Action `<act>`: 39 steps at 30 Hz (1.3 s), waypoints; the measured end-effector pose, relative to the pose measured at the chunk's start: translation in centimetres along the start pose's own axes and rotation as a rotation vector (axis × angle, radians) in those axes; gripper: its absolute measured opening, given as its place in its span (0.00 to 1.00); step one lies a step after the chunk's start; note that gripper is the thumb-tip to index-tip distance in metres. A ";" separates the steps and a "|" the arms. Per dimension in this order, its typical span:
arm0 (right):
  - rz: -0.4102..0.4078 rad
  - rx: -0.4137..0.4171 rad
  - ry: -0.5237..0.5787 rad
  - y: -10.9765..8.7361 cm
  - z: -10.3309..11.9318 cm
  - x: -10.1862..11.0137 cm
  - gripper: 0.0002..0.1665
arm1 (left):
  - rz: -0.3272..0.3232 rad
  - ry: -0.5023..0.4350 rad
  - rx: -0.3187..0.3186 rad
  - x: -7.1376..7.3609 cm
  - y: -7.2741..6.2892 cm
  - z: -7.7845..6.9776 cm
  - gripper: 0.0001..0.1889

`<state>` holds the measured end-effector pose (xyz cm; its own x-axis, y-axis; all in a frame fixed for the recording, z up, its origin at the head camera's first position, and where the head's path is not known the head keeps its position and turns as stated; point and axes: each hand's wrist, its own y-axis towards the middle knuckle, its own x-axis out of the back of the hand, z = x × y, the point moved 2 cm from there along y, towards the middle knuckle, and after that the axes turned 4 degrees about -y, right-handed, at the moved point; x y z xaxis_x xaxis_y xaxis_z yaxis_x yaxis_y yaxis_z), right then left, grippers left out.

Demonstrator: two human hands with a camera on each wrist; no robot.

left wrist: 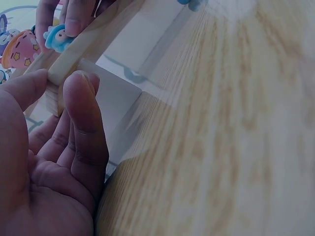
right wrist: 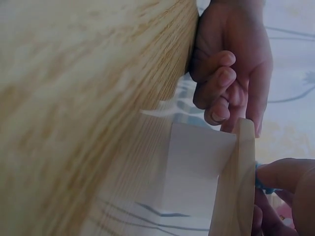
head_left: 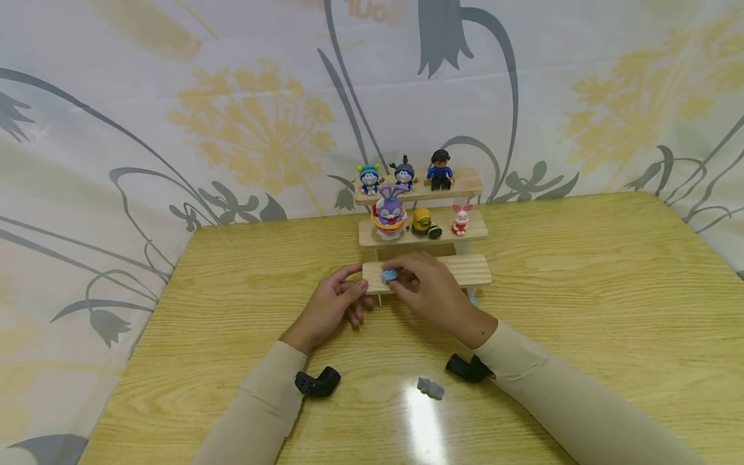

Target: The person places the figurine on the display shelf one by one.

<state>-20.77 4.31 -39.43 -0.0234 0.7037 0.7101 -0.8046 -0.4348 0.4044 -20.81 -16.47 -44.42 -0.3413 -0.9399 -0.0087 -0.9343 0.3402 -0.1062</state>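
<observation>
A small blue figurine (head_left: 389,276) stands on the lowest step of a three-tier wooden display shelf (head_left: 473,270), near its left end. My right hand (head_left: 433,290) pinches this figurine between thumb and fingers at the step's surface. At the left end of the same step, my left hand (head_left: 337,300) holds the board, its thumb on the front edge. In the left wrist view the blue figurine (left wrist: 58,39) shows a round face under a blue hat. From the right wrist view, the figurine (right wrist: 263,179) is mostly covered by the right fingers.
On the top tier sit two blue-hatted figurines (head_left: 369,180) and a black-haired toy man (head_left: 440,171). The middle tier bears a purple rabbit (head_left: 389,212), a yellow-and-black figure (head_left: 425,223) and a pink piglet (head_left: 461,220). A grey figurine (head_left: 431,388) lies on the table in front.
</observation>
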 end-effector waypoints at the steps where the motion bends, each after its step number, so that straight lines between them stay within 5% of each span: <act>1: -0.001 0.003 -0.006 0.0 0.0 0.0 0.13 | 0.000 -0.002 0.000 0.0 0.0 0.0 0.29; 39: -0.008 0.003 -0.043 0.9 0.0 -0.4 0.14 | 0.000 -0.015 -0.002 0.0 0.1 0.0 0.29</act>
<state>-21.42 3.66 -39.33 0.0087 0.6824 0.7309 -0.8030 -0.4308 0.4118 -20.89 -16.45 -44.47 -0.3395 -0.9403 -0.0239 -0.9345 0.3401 -0.1046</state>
